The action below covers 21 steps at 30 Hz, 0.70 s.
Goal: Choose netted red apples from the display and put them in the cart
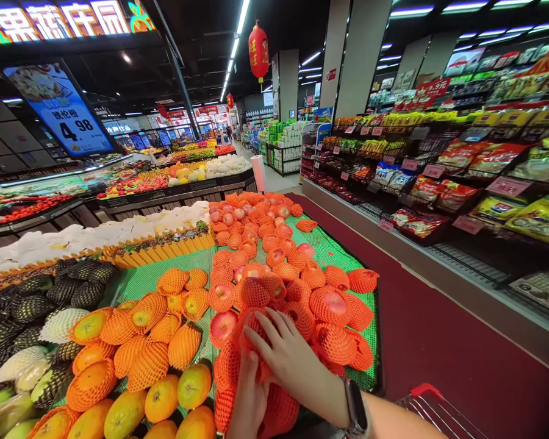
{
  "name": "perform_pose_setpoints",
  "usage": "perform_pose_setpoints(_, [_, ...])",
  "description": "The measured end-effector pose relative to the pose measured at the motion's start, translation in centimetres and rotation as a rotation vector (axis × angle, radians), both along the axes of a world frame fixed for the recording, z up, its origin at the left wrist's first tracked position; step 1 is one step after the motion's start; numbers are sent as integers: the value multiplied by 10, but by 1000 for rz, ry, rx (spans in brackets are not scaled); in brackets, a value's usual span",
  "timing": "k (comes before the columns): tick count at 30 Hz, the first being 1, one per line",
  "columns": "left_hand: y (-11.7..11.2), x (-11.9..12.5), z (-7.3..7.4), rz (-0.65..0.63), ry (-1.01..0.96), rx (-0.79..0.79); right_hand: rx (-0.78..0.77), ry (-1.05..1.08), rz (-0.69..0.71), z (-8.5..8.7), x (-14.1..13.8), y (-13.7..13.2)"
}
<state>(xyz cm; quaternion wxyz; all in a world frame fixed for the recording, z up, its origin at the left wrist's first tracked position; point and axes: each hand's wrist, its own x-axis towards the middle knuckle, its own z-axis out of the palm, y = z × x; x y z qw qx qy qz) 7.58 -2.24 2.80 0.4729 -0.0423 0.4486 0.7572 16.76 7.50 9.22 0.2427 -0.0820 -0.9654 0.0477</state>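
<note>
While both hands are kept low at the near edge of the fruit stand (348, 256), one apple in an orange foam net (251, 332) is gripped between them. Right hand (290, 356), watch (357, 405) on its wrist, is laid over the top, fingers spread and pressed on the net. Left hand (249, 399) is cupped under it from below. Apple sits at the front of the netted apple pile (279, 268), touching its neighbours. Netted oranges (137, 347) are stacked just left. Red cart handle (427, 393) is seen lower right.
</note>
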Motion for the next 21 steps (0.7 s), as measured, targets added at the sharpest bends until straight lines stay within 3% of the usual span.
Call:
perform_pose_setpoints(2, [0,2,-3,-6,7,-33,-59,15,56,6,3,-1])
perform_pose_setpoints(3, [-1,1,-5,-28,12,-30,-142,27,149,11,8,3])
perform_pose_setpoints(6, [-2,-3,-8,-45,-25,75,-557,190,412,19,27,22])
perform_pose_setpoints(8, [-1,-5,-6,-70,-85,206,-801,442,357,15,34,31])
perform_pose_setpoints(11, [3,-3,-2,-92,-119,351,-989,634,263,-6,27,29])
perform_pose_setpoints(17, [9,12,-8,32,-181,217,-1141,808,236,-43,4,-1])
perform_pose_setpoints(21, [8,20,0,-35,-44,239,-1472,1125,139,-48,-7,-16])
